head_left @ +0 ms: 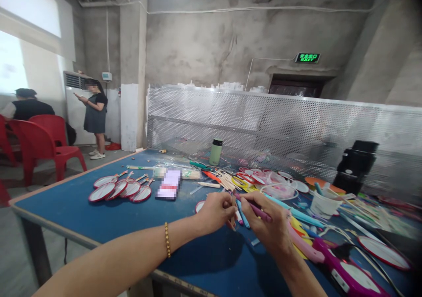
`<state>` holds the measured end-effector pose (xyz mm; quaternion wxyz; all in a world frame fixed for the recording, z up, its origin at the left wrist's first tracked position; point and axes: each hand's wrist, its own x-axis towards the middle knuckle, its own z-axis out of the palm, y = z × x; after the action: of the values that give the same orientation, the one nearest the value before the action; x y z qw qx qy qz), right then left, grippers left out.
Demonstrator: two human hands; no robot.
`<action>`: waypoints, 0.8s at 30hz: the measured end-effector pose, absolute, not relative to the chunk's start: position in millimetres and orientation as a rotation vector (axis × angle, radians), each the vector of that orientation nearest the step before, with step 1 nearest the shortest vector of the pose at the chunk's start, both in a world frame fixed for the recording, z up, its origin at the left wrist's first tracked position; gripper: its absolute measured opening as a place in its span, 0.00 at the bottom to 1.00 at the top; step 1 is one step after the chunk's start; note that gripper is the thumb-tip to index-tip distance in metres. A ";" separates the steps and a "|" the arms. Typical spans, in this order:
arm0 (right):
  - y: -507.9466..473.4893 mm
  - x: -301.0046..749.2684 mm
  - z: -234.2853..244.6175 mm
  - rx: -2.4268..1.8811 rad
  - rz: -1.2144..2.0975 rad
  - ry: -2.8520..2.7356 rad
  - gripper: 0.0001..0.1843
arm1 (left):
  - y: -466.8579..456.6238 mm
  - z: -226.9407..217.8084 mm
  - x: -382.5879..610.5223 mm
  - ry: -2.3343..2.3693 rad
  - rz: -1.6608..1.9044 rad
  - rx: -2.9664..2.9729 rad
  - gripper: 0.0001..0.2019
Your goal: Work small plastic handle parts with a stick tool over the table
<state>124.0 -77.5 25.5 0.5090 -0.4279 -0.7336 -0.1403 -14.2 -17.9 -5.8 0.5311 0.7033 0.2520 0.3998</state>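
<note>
One brown strip (pixel 234 221) pinched in left hand (pixel 214 211), purple pen (pixel 263 213) in right hand (pixel 273 226), blue table (pixel 128 220), perforated screen (pixel 204 117), grey wall (pixel 204 46)

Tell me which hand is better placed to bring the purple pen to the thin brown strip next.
Probably the right hand: it grips the purple pen, one end close to the thin brown strip. The left hand is occupied, pinching that strip.
</note>
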 end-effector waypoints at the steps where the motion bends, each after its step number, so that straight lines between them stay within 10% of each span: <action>1: -77.6 124.2 25.7 -1.031 -0.344 -1.760 0.10 | -18.0 -5.4 -14.3 0.600 0.952 1.683 0.04; 24: -74.1 126.2 23.5 -0.976 -0.349 -1.740 0.06 | -16.3 -5.3 -13.8 0.592 0.956 1.673 0.04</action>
<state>126.2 -74.1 23.5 0.5296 -0.4089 -0.7287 -0.1463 -13.8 -16.3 -5.3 0.5335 0.7020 0.2482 0.4012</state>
